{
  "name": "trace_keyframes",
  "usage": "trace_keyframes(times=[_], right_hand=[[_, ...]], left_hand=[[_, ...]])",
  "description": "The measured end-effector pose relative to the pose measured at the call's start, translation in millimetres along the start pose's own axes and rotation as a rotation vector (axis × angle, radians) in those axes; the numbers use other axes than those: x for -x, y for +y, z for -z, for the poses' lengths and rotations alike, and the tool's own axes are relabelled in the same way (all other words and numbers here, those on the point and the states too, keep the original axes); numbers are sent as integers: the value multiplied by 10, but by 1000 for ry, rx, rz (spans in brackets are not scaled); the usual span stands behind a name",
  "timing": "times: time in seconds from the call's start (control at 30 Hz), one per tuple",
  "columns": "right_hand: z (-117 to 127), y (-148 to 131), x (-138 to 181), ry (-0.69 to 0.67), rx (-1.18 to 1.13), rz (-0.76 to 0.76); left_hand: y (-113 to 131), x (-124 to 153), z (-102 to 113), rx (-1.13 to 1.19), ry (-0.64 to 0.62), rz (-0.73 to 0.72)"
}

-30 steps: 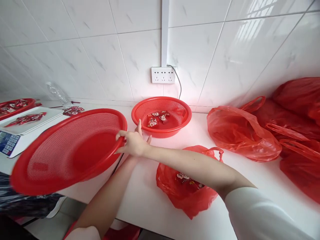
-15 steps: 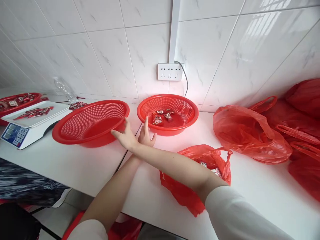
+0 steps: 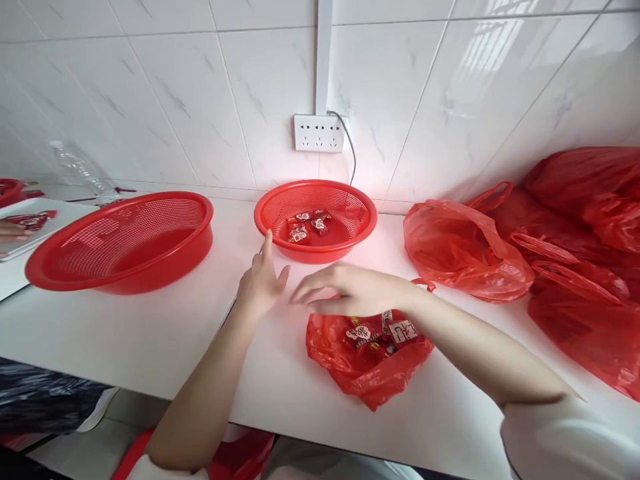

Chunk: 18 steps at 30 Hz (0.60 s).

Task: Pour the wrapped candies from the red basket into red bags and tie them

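Note:
My left hand [image 3: 260, 283] is at the near left side of a small red plastic basket [image 3: 315, 253], fingers extended and thumb apart. It holds nothing; whether its fingertip touches the rim I cannot tell. Several red-wrapped snack packets [image 3: 306, 225] lie inside that basket. Slightly blurred, my right hand [image 3: 335, 288] hovers at the far edge of an open red plastic bag [image 3: 370, 387], fingers loosely apart and nothing in them. More wrapped packets [image 3: 367, 337] show in the bag's mouth. A larger red basket [image 3: 193, 250], with nothing visible inside, stands to the left.
At far left, another person's hand [image 3: 13, 231] is by packets on the white scale tray [image 3: 55, 217]. A clear bottle [image 3: 83, 172] leans near the wall. Red plastic bags [image 3: 470, 253] crowd the right side. A power strip [image 3: 320, 133] with a cable is on the tiled wall.
My right hand has moved from beside the larger basket, across my left arm, to the bag at right. The larger basket sits farther left, away from the small one. The view has shifted right.

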State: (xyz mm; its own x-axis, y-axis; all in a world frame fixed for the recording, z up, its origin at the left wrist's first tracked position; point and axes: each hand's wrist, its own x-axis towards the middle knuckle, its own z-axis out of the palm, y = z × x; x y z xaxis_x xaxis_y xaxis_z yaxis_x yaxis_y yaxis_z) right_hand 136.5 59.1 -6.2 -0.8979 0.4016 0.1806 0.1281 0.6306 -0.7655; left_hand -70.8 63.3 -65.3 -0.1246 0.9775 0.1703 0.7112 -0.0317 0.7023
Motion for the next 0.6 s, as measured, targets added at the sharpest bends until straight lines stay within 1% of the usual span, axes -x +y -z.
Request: trace_keyframes(times=[0.03,0.07,0.1,0.17,0.2,0.23,0.27,0.3,0.33,0.37,0.43,0.5,0.53,0.6], right_hand=[[79,9,251,90,78,-62],[136,41,479,191,157,-135],[169,94,681,296,247,-242],[171,237,999,498,434,-497],[147,315,1118,561,524,-637],[114,391,1214,588,589,-765],[79,458,1290,578,629,-873],[49,512,1349,540,643,-955],[30,550,1394,485,633,-1004],[27,567,1428,431,607,-1027],[76,533,1475,381,517,-1010],[189,413,1504,434,392,-913],[262,329,1514,495,321,-840],[420,148,1523,663,205,-664]], left_hand=[[33,59,51,-159,-12,-4],[72,122,96,-276,-82,-3],[114,185,135,-350,-201,-7],[198,297,182,-372,-560,-12],[235,338,189,-355,-737,-20],[265,368,185,-339,-882,-30],[288,384,173,-327,-979,-42],[304,388,155,-321,-1023,-61],[315,379,138,-322,-1022,-86],[325,362,127,-327,-990,-120],[352,304,148,-323,-890,-196],[411,225,249,-265,-784,-244],[456,179,328,-212,-739,-251],[569,69,513,-43,-654,-264]])
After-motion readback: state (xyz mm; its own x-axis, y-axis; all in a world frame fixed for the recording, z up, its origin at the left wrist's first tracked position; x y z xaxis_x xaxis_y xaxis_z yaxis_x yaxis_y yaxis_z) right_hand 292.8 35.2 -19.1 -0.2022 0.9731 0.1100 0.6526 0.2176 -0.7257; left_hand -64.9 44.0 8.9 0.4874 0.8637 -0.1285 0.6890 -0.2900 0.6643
